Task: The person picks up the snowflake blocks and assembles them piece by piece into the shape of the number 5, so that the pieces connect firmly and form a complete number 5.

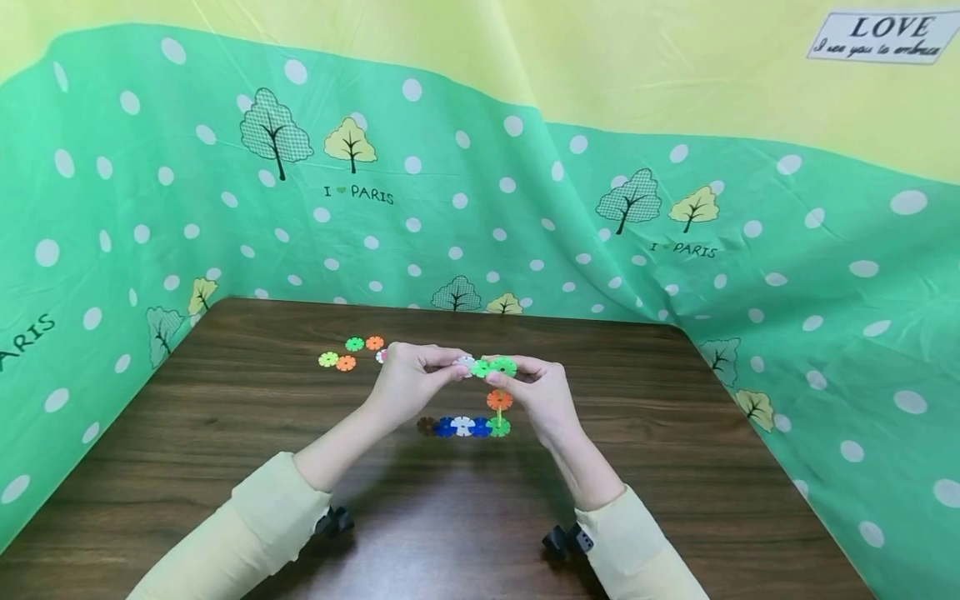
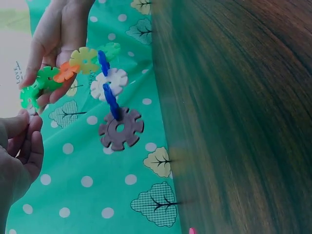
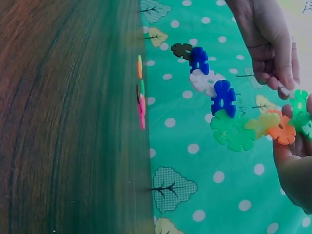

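Note:
A chain of interlocking plastic snowflake discs is held up above the table between both hands. My left hand [image 1: 403, 382] pinches a white disc [image 1: 466, 363] at one end, beside a green disc [image 1: 482, 367]. My right hand [image 1: 546, 398] grips the chain at another green disc [image 1: 503, 367], thumb in front and fingers behind. From there hang an orange disc [image 1: 499, 400], a yellow disc [image 2: 84, 60] and a green disc [image 3: 233, 131]. Blue and white discs follow sideways, ending in a brown disc [image 2: 121, 128]. Fingers partly hide the white end disc.
Loose discs lie on the dark wooden table [image 1: 225, 467] at the back left: a green disc [image 1: 354, 343], orange discs [image 1: 346, 363], a yellow-green disc [image 1: 328, 359] and a pink one [image 1: 381, 356] partly behind my left hand. A green dotted curtain [image 1: 420, 242] surrounds the table's back and sides.

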The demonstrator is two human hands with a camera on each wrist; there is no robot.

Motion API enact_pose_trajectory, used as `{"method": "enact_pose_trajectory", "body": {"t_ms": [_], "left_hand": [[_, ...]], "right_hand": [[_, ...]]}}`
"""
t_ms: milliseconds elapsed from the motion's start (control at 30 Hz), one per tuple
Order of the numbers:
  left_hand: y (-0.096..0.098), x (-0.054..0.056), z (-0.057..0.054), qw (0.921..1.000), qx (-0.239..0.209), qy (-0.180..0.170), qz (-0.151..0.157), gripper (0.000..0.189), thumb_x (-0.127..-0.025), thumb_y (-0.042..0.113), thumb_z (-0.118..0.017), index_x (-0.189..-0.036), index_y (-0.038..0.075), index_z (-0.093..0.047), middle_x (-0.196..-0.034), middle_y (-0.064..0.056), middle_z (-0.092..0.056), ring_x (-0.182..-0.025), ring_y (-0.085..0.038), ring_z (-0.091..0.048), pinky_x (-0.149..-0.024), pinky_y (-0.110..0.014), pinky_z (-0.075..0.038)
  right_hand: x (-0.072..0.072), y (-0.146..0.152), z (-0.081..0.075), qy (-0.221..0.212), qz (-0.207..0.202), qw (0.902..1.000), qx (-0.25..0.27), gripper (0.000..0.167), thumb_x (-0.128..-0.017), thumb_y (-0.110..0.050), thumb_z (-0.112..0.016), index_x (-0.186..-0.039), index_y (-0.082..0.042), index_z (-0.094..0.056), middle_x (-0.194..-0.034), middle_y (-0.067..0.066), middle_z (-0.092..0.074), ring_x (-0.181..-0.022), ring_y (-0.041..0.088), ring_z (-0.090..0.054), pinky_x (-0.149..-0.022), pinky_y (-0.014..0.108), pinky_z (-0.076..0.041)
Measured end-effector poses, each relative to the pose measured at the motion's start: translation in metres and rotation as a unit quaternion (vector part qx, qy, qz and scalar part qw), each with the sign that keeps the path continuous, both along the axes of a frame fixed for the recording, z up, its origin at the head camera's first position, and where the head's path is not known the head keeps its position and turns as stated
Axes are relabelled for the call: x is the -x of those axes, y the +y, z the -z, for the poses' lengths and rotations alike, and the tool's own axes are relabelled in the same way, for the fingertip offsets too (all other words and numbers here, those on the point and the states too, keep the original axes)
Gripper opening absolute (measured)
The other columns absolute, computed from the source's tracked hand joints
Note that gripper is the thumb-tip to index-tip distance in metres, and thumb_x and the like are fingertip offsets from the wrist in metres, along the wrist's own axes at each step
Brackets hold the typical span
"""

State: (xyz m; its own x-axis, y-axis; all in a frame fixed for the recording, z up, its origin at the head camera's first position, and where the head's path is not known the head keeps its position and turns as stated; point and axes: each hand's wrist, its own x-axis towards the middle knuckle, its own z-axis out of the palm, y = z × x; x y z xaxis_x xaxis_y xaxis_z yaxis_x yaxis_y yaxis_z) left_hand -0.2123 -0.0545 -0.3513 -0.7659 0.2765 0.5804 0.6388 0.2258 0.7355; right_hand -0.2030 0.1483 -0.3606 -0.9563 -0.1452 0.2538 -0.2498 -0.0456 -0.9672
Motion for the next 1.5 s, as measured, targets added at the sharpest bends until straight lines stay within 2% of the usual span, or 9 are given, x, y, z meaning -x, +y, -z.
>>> {"method": "enact_pose_trajectory", "body": {"t_ms": [233,433,700,867,967,1133,1233,1367,1500], "left_hand": [[0.001,0.001,-0.001,0.9997,0.015,-0.004,0.017,0.02,-0.081,0.015,-0.074,-0.097,0.004,-0.075,-0.087,-0.006,-0.074,-0.072,-0.006,-0.068,-0.062,-0.022,-0.056],[-0.001,0.002,-0.002,0.9995,0.028,-0.013,0.012,0.016,-0.083,0.018,-0.073,-0.096,0.009,-0.074,-0.085,-0.001,-0.073,-0.069,-0.01,-0.066,-0.061,-0.024,-0.055],[-0.001,-0.001,-0.003,0.9997,0.022,0.009,0.001,0.005,-0.082,0.014,-0.074,-0.086,0.011,-0.073,-0.078,0.004,-0.071,-0.064,-0.004,-0.062,-0.059,-0.023,-0.054],[0.0,-0.003,-0.004,0.9996,0.025,-0.005,0.01,0.007,-0.082,0.016,-0.074,-0.088,0.012,-0.073,-0.079,0.005,-0.072,-0.068,-0.003,-0.064,-0.064,-0.023,-0.055],[-0.003,-0.002,-0.004,0.9993,0.03,-0.011,0.016,0.01,-0.082,0.017,-0.074,-0.091,0.012,-0.073,-0.082,0.004,-0.072,-0.072,-0.004,-0.065,-0.066,-0.023,-0.056],[-0.02,0.008,-0.004,0.9978,0.062,-0.015,-0.017,0.014,-0.083,0.021,-0.073,-0.096,0.016,-0.072,-0.088,0.007,-0.072,-0.077,-0.003,-0.066,-0.069,-0.024,-0.056],[-0.036,0.018,-0.001,0.9948,0.088,-0.02,-0.048,0.017,-0.084,0.024,-0.073,-0.099,0.018,-0.071,-0.089,0.008,-0.072,-0.078,-0.004,-0.065,-0.068,-0.025,-0.054],[-0.062,0.035,0.006,0.9909,0.113,-0.032,-0.065,0.021,-0.083,0.021,-0.073,-0.103,0.016,-0.07,-0.093,0.004,-0.071,-0.083,-0.012,-0.065,-0.07,-0.032,-0.054],[-0.087,0.049,0.014,0.9848,0.155,-0.043,-0.065,0.027,-0.085,0.022,-0.072,-0.11,0.014,-0.068,-0.105,0.001,-0.068,-0.102,-0.019,-0.059,-0.086,-0.042,-0.05]], "right_hand": [[0.0,0.008,0.0,0.024,-0.017,0.9995,-0.015,0.027,-0.08,-0.007,-0.075,-0.104,0.005,-0.069,-0.098,0.004,-0.072,-0.082,0.014,-0.066,-0.073,0.029,-0.056],[0.001,0.012,-0.001,0.031,-0.027,0.9991,-0.013,0.026,-0.081,-0.007,-0.074,-0.104,0.004,-0.068,-0.103,0.006,-0.07,-0.085,0.017,-0.064,-0.074,0.026,-0.055],[-0.001,0.008,-0.006,0.072,-0.062,0.9928,-0.072,0.035,-0.08,-0.003,-0.074,-0.112,0.001,-0.061,-0.106,0.006,-0.064,-0.071,0.012,-0.058,-0.061,0.024,-0.053],[-0.011,-0.002,-0.02,0.085,-0.035,0.9889,-0.117,0.032,-0.078,-0.002,-0.075,-0.107,-0.003,-0.063,-0.106,0.01,-0.064,-0.082,0.012,-0.06,-0.068,0.026,-0.055],[-0.017,-0.006,-0.028,0.08,-0.007,0.9871,-0.138,0.026,-0.079,-0.002,-0.075,-0.103,-0.002,-0.064,-0.102,0.012,-0.065,-0.075,0.012,-0.058,-0.063,0.026,-0.053],[-0.016,-0.004,-0.026,0.064,0.007,0.9864,-0.151,0.026,-0.079,-0.004,-0.075,-0.103,-0.002,-0.065,-0.102,0.011,-0.064,-0.068,0.01,-0.056,-0.058,0.024,-0.05],[-0.009,0.0,-0.017,0.054,0.01,0.9875,-0.148,0.027,-0.079,-0.007,-0.076,-0.103,-0.005,-0.066,-0.102,0.007,-0.064,-0.069,0.01,-0.057,-0.059,0.023,-0.051],[-0.004,0.005,-0.009,0.051,0.014,0.9893,-0.136,0.028,-0.078,-0.009,-0.077,-0.103,-0.008,-0.066,-0.101,0.005,-0.063,-0.068,0.012,-0.058,-0.06,0.024,-0.053],[-0.003,0.007,-0.008,0.053,0.014,0.991,-0.122,0.028,-0.077,-0.01,-0.078,-0.103,-0.008,-0.066,-0.101,0.007,-0.063,-0.07,0.014,-0.06,-0.064,0.026,-0.055]]}}
